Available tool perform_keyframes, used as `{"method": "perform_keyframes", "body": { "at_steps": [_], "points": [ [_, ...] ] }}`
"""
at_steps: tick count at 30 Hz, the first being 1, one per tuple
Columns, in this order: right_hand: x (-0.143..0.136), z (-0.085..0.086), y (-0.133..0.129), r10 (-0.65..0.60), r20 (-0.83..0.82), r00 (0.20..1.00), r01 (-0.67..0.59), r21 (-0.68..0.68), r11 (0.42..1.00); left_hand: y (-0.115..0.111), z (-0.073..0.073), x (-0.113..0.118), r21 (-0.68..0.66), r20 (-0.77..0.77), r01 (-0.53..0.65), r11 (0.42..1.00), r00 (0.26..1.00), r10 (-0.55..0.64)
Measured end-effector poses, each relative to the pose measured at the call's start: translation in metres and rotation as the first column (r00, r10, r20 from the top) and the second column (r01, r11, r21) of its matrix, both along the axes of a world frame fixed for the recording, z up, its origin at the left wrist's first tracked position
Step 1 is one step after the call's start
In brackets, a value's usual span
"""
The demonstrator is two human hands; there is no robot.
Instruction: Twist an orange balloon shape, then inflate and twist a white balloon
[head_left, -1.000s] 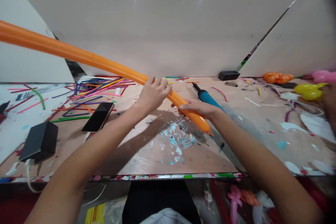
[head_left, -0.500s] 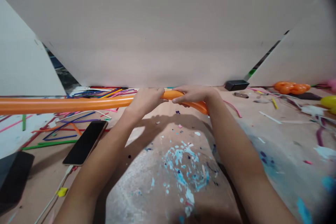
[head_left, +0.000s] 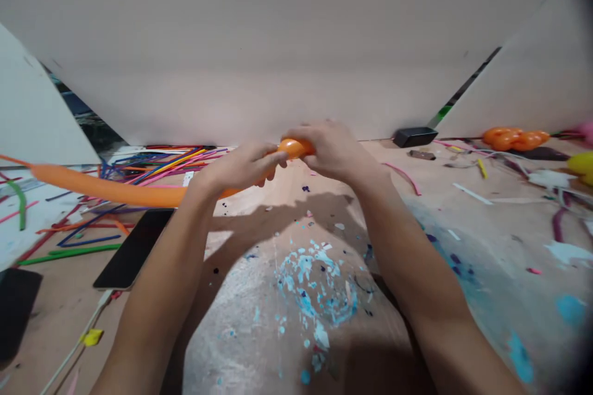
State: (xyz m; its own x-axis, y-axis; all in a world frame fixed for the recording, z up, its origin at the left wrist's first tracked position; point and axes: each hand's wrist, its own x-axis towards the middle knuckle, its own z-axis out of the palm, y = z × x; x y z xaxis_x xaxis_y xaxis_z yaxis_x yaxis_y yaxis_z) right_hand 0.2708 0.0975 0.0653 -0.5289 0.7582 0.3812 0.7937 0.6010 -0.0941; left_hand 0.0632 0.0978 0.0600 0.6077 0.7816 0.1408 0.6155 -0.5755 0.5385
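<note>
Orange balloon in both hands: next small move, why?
Probably a slight twist of the right hand against the left hand: both grip the orange balloon, a rounded bit bulges between them, and the long end runs off leftward.

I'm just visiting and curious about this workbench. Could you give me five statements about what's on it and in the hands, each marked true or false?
1. The left hand and the right hand both grip the long orange balloon. True.
2. The balloon is inflated right up to its left tip. False: that end narrows to a thin tail.
3. A white cable leads to the near end of the phone. True.
4. The phone stands on edge. False: it lies flat on the table.
5. The small black box near the back panel is left of both hands. False: it is to their right.
</note>
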Motion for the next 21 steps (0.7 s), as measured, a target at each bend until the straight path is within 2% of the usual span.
{"method": "perform_keyframes", "body": {
  "at_steps": [2, 4, 6, 9, 12, 15, 18, 20, 21],
  "points": [
    [-0.007, 0.003, -0.012, -0.023, -0.014, 1.0, 0.026, 0.197, 0.98, -0.008, 0.007, -0.001, -0.023, 0.124, 0.036, 0.999, 0.992, -0.032],
    [-0.01, 0.006, -0.023, -0.026, -0.041, 0.999, 0.035, 0.245, 0.969, -0.016, 0.011, -0.003, 0.04, 0.18, 0.048, 0.998, 0.982, -0.055],
    [-0.006, 0.011, -0.033, 0.004, -0.075, 0.997, 0.009, 0.168, 0.986, -0.023, 0.011, -0.006, 0.168, 0.159, -0.006, 0.986, 0.987, -0.021],
    [0.005, 0.021, -0.045, 0.052, -0.121, 0.991, -0.058, -0.048, 0.997, -0.035, 0.01, -0.014, 0.39, 0.084, -0.075, 0.918, 0.995, 0.046],
    [0.011, 0.025, -0.05, 0.003, -0.102, 0.995, -0.016, -0.128, 0.992, -0.044, 0.008, -0.02, 0.489, 0.052, -0.108, 0.865, 0.994, 0.095],
    [0.006, 0.021, -0.05, -0.051, -0.077, 0.996, 0.055, 0.041, 0.998, -0.044, 0.005, -0.02, 0.48, 0.007, -0.158, 0.863, 0.984, 0.176],
    [-0.001, 0.016, -0.047, -0.082, -0.117, 0.99, 0.109, 0.247, 0.963, -0.036, 0.0, -0.018, 0.513, 0.055, -0.251, 0.821, 0.964, 0.26],
    [-0.003, 0.017, -0.043, -0.102, -0.139, 0.985, 0.134, 0.242, 0.961, -0.03, -0.003, -0.017, 0.56, 0.093, -0.257, 0.788, 0.964, 0.248],
    [-0.003, 0.018, -0.041, -0.11, -0.139, 0.984, 0.134, 0.175, 0.975, -0.029, -0.004, -0.017, 0.576, 0.098, -0.242, 0.78, 0.969, 0.228]
  ]
}}
